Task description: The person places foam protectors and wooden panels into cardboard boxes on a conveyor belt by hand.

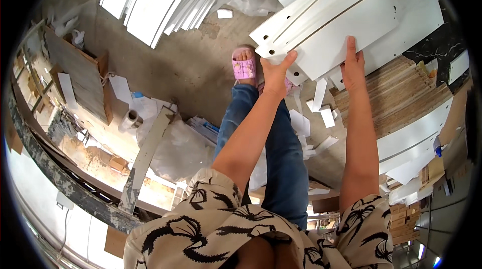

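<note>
A white rectangular panel [346, 33] lies tilted over a stack of similar white boards [301, 20] with dark round holes. My left hand [275, 74] grips its near left corner, the thumb on top and the other fingers mostly hidden beneath. Along the near edge, farther right, my right hand [354, 72] holds the same panel, one digit laid flat on its upper face. A larger white board [414, 30] sits under and beyond the panel on the right.
Leaning white boards [163, 0] stand at the far left. Brown stacked boards [396, 95] lie right of my right forearm. White offcuts [326, 116] and plastic sheeting [181, 151] litter the floor near my legs. A wooden box [80, 75] stands at left.
</note>
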Available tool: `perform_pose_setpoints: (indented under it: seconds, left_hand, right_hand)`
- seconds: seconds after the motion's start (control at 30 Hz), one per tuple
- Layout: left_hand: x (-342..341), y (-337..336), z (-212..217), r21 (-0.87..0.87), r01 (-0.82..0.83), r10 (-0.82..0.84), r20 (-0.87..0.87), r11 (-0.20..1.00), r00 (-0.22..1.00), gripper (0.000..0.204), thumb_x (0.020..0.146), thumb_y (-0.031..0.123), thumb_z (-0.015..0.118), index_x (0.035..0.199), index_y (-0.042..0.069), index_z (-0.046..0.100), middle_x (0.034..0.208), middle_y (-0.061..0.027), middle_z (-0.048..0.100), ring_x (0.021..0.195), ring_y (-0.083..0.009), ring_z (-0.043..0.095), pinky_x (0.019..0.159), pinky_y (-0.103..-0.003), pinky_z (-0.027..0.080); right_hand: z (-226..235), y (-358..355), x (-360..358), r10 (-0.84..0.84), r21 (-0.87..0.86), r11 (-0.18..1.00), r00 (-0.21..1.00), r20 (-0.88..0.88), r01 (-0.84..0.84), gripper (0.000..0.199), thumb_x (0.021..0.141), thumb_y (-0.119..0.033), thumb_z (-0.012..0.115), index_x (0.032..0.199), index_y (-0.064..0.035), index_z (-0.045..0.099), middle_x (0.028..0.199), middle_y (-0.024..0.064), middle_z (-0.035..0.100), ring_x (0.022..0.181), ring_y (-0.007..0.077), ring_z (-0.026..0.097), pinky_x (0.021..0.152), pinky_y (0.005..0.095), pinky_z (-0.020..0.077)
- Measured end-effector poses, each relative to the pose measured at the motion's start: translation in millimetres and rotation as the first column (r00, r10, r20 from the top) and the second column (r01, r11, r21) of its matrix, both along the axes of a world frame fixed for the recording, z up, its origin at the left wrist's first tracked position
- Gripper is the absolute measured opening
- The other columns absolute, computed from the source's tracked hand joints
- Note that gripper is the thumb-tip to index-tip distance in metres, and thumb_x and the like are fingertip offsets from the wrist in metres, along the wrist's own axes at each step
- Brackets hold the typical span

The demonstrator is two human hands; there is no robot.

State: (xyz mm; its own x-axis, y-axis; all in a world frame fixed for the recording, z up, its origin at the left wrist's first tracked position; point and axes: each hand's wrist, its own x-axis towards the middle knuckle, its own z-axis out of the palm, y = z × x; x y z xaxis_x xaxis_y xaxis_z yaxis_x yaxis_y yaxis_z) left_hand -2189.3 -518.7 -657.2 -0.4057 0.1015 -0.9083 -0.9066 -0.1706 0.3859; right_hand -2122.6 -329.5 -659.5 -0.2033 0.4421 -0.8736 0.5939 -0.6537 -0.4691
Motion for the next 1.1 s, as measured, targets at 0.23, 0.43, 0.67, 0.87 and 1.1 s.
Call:
perform_pose_setpoints:
  seconds: [0.23, 0.43, 0.67, 0.87, 1.1]
  left_hand:
    - [-11, 18, -5, -0.242, 0.211, -0.234, -0.074, 0.947, 0.969, 0.089, 0.057, 0.023, 0.084, 0.122, -0.001, 0.028, 0.117, -0.0153, 0.043, 0.108, -0.0225, 0.043, 0.090, -0.034, 0.038]
    - [-24, 4, -14, -0.131, 0.046, -0.061, -0.118, 0.990, 0.991, 0.087, 0.062, 0.033, 0.082, 0.125, 0.002, 0.030, 0.120, -0.0139, 0.044, 0.109, -0.0229, 0.044, 0.091, -0.034, 0.037]
    - [-35, 1, -6, -0.130, 0.174, -0.191, -0.136, 0.976, 0.972, 0.091, 0.061, 0.022, 0.081, 0.129, 0.009, 0.022, 0.125, -0.0113, 0.039, 0.116, -0.0242, 0.038, 0.097, -0.037, 0.033]
    - [-38, -7, -8, 0.019, 0.160, -0.155, -0.159, 0.987, 0.975, 0.090, 0.060, 0.014, 0.081, 0.128, 0.010, 0.023, 0.124, -0.0109, 0.040, 0.115, -0.0242, 0.040, 0.096, -0.038, 0.034]
    - [-44, -8, -5, -0.014, 0.067, -0.068, -0.157, 0.998, 0.985, 0.087, 0.055, 0.009, 0.082, 0.124, 0.006, 0.029, 0.116, -0.0105, 0.045, 0.108, -0.0239, 0.046, 0.090, -0.034, 0.040]
  right_hand:
    - [8, -19, -5, -0.133, 0.008, 0.991, 0.983, -0.127, 0.135, 0.083, 0.077, -0.052, 0.062, 0.131, 0.0007, 0.027, 0.126, 0.0114, 0.042, 0.115, 0.0214, 0.041, 0.096, 0.0359, 0.0360]
    - [8, -35, -7, -0.277, -0.044, 0.961, 0.944, -0.178, 0.274, 0.066, 0.080, -0.037, 0.066, 0.127, -0.0031, 0.036, 0.120, 0.0076, 0.046, 0.109, 0.0213, 0.044, 0.093, 0.0376, 0.0383]
    - [19, -35, 3, -0.260, -0.114, 0.963, 0.954, -0.148, 0.245, 0.062, 0.078, -0.037, 0.068, 0.122, -0.0030, 0.039, 0.114, 0.0084, 0.048, 0.103, 0.0188, 0.048, 0.091, 0.0376, 0.0407]
    - [23, -34, -2, -0.237, -0.126, 0.967, 0.962, -0.133, 0.221, 0.056, 0.079, -0.032, 0.069, 0.117, -0.0024, 0.042, 0.113, 0.0086, 0.048, 0.105, 0.0189, 0.046, 0.091, 0.0365, 0.0405]
    - [12, -42, -4, -0.198, -0.123, 0.975, 0.973, -0.123, 0.183, 0.062, 0.077, -0.033, 0.070, 0.121, -0.0013, 0.039, 0.114, 0.0089, 0.048, 0.105, 0.0197, 0.047, 0.090, 0.0370, 0.0415]
